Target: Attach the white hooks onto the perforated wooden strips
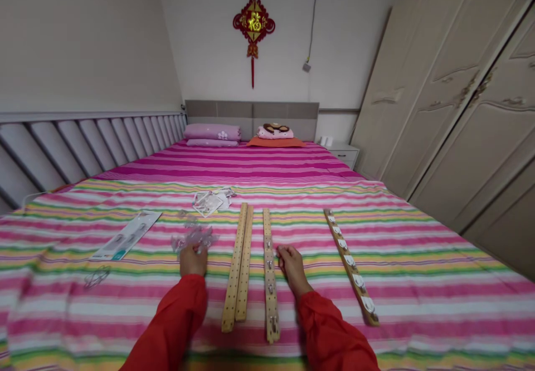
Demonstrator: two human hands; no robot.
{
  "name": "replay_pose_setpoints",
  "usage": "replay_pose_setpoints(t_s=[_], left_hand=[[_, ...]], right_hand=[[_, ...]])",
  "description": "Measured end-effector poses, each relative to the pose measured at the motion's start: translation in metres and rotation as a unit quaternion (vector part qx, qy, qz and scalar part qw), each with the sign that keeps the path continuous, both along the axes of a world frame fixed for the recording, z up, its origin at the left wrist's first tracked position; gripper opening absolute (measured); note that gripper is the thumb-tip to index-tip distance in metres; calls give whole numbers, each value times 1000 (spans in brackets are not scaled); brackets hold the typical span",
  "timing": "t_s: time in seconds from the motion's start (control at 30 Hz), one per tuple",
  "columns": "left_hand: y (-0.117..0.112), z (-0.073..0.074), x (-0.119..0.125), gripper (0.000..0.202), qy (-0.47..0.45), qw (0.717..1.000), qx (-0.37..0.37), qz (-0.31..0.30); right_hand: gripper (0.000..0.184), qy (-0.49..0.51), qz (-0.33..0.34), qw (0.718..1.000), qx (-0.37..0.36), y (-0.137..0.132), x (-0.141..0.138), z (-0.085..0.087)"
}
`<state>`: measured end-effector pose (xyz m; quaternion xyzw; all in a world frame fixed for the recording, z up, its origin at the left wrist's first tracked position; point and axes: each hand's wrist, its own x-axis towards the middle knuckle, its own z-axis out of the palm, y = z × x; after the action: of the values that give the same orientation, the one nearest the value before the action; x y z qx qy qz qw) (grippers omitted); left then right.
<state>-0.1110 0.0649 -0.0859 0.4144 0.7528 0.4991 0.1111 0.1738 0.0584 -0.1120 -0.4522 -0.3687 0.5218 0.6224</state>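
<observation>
My left hand is closed in a pinch on a clear plastic bag that lies on the striped bedspread. My right hand rests beside a wooden strip with metal hooks, its fingertips closed on a small part at the strip's right edge. Two bare wooden strips lie side by side between my hands. Both sleeves are red.
A fourth wooden strip with white hooks lies to the right. A printed package card, torn wrappers and a clear wrapper lie to the left. Pillows sit at the headboard. A wardrobe stands at the right.
</observation>
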Motion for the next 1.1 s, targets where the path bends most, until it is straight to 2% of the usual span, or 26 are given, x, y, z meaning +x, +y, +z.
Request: replay_pose_setpoints(t_s=[0.2, 0.33, 0.43, 0.53, 0.67, 0.77, 0.87, 1.0, 1.1], left_hand=[[-8, 8, 3, 8, -8, 1000, -8, -11], [-19, 18, 17, 7, -65, 997, 23, -26], [-30, 22, 31, 15, -133, 988, 52, -59], [-44, 22, 42, 26, -230, 966, 78, -89], [-63, 19, 51, 35, -300, 946, 74, -98], [-74, 19, 57, 35, -356, 927, 65, -100], [-82, 23, 64, 29, -430, 896, 48, -105], [-88, 30, 72, 16, -526, 843, 17, -110], [-92, 35, 74, 13, -555, 823, 8, -125]], right_hand=[[35, 17, -1, 1000, 4, -9, 1, 0], [32, 26, -2, 1000, 2, -16, 1, 3], [30, 25, -9, 1000, -1, -27, 1, 4], [31, 25, -21, 999, -9, -49, 1, 4], [34, 7, -30, 999, -26, -93, 4, -1], [40, 2, -11, 998, -60, -128, 5, -9], [45, 5, 13, 996, -91, -155, 2, -17], [48, 6, 69, 990, -124, -171, -5, -21], [49, 22, 94, 987, -132, -172, -8, -22]])
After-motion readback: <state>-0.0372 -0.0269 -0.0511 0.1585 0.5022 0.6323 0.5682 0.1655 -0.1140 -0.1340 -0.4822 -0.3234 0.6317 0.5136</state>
